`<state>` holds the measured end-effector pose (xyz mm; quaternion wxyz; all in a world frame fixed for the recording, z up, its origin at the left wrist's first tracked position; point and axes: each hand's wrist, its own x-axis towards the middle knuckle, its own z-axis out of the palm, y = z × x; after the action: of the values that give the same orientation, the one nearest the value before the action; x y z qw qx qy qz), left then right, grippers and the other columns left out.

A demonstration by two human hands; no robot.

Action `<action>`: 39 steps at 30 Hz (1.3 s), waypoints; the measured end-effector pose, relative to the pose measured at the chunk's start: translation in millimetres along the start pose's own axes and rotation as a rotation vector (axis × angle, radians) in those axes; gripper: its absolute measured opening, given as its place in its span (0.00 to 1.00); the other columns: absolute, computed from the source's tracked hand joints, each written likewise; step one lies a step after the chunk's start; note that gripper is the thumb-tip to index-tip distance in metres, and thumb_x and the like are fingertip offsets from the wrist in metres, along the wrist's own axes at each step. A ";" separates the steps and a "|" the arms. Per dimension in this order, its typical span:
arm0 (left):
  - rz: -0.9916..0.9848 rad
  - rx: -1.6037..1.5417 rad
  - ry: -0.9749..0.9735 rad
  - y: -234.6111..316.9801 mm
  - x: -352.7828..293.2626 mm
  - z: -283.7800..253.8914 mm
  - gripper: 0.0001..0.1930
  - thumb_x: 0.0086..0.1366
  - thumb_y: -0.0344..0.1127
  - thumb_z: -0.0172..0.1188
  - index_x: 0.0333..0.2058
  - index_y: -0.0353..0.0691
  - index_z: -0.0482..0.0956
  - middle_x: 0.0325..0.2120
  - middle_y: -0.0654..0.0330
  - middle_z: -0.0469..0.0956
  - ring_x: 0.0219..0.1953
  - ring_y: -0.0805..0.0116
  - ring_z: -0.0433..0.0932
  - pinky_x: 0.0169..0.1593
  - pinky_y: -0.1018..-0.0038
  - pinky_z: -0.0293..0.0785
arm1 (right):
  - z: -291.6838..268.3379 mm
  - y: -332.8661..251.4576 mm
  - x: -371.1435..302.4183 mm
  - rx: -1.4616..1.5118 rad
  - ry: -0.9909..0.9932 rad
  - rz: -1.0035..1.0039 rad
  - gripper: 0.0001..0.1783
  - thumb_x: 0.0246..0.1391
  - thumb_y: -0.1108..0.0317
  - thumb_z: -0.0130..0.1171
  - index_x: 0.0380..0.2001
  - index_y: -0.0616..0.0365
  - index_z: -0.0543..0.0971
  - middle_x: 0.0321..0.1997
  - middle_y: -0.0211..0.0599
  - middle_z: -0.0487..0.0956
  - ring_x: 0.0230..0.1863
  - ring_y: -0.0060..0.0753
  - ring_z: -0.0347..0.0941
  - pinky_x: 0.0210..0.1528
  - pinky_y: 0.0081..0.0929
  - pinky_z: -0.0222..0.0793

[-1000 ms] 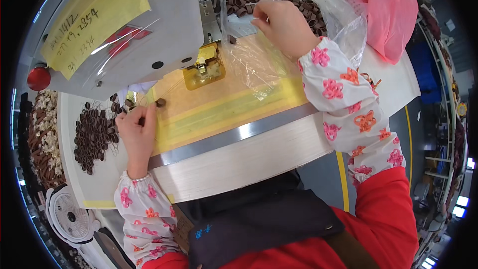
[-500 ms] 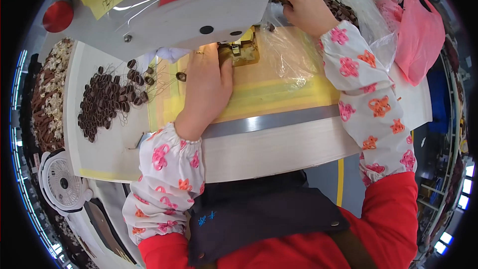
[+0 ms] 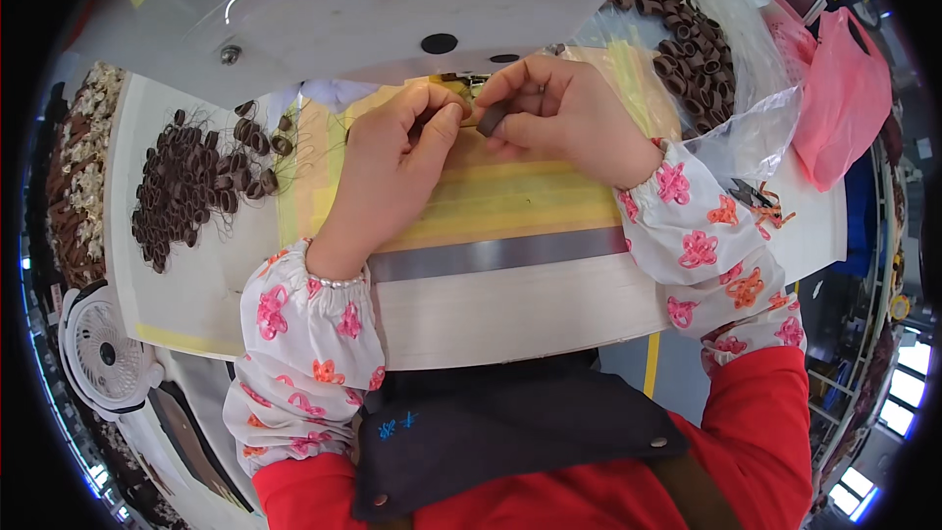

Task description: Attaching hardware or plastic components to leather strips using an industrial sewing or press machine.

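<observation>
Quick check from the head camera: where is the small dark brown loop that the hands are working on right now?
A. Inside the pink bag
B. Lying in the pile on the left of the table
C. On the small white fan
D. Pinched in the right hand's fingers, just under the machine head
D: the right hand pinches the dark loop at the sewing machine, with the left hand meeting it.

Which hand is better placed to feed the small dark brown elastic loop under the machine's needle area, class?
Probably the right hand: its fingers already pinch the small dark brown elastic loop just below the machine head. The left hand sits beside it, only steadying.
</observation>
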<state>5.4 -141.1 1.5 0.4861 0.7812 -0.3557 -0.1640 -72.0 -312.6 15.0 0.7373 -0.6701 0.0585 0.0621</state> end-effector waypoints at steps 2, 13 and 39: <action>-0.019 -0.051 -0.034 0.9 0.9 -2.0 0.09 0.61 0.35 0.49 0.29 0.33 0.72 0.24 0.68 0.70 0.26 0.83 0.65 0.32 0.85 0.62 | 5.3 5.2 1.5 -0.028 0.065 -0.117 0.11 0.43 0.80 0.53 0.35 0.67 0.70 0.31 0.36 0.75 0.31 0.24 0.74 0.32 0.18 0.71; 0.007 -0.009 -0.116 1.8 2.9 3.3 0.10 0.55 0.36 0.56 0.28 0.33 0.74 0.18 0.61 0.72 0.20 0.76 0.66 0.26 0.79 0.63 | 19.7 24.1 -0.6 -1.030 0.230 -0.823 0.12 0.35 0.76 0.54 0.29 0.59 0.68 0.29 0.38 0.69 0.25 0.41 0.71 0.24 0.31 0.68; -0.063 0.110 0.183 -2.4 22.4 13.1 0.10 0.50 0.34 0.61 0.28 0.33 0.78 0.16 0.63 0.75 0.18 0.79 0.71 0.24 0.82 0.66 | -1.7 26.5 14.9 -0.850 0.442 -0.613 0.05 0.40 0.74 0.58 0.23 0.63 0.74 0.19 0.37 0.75 0.20 0.27 0.71 0.23 0.21 0.66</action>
<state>14.0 -164.9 -4.7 0.4677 0.8291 -0.2936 -0.0877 -61.7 -311.6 -13.6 0.3574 -0.8913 -0.0157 -0.2785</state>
